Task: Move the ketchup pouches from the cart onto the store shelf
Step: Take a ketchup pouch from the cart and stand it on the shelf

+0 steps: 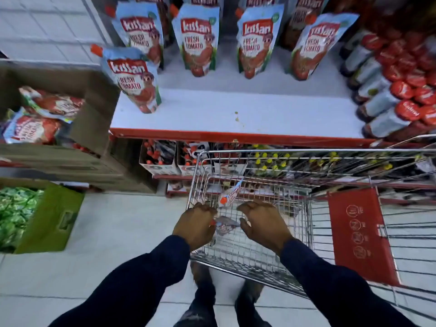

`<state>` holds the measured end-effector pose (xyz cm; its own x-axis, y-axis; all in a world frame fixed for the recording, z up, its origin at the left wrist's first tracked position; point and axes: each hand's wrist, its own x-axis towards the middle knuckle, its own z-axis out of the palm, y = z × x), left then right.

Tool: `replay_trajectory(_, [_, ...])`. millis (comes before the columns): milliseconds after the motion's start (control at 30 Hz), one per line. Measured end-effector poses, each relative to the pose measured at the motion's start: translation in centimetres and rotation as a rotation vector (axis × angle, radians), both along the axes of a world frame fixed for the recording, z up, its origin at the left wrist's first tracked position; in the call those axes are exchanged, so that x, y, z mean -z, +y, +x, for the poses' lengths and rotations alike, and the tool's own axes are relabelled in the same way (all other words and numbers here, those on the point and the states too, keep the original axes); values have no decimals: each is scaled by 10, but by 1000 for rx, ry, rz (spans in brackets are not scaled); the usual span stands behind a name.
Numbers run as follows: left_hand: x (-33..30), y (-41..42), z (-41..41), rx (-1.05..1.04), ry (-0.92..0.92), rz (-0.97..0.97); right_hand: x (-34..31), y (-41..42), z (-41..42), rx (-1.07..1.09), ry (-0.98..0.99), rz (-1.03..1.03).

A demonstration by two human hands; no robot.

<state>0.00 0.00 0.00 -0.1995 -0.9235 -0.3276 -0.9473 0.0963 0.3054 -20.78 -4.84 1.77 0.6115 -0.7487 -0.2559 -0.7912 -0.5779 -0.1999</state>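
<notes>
Both arms in dark sleeves reach down and forward into the cart (254,253), a wire basket with a red flap (358,234) off to the right of the hands. The left hand (194,224) is curled, its fingers closed on the near pouch (225,226), which lies crumpled between the two hands with its red cap by the left fingertips. The right hand (262,223) hovers just beside that pouch, fingers spread and bent, thumb near the pouch's edge; whether it touches cannot be told. Just beyond the hands a second pouch (230,195) stands tilted in the cart, leaning toward the far wall of the basket.

Left of the left hand, on the floor, sits a green box (54,218) of green packets. Farther off on that side a cardboard box (94,109) holds more pouches lying flat.

Beyond the cart, above the hands, runs the white shelf (236,109) with a red front edge. One shelf pouch (132,83) stands upright near the shelf's left front corner, ahead of the left hand. Behind it a row of pouches (198,38) stands upright across the back. Far right of the right hand, bottles (398,95) with red caps fill the shelf's end
</notes>
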Motion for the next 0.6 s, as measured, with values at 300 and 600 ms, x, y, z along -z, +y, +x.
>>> replay_trajectory(300, [39,-11,-18,-37,-97,201,55,2,8,108,242,205])
replay_trajectory(600, [22,-13,-17,-4,-66,143,46,-2,6,131,175,123])
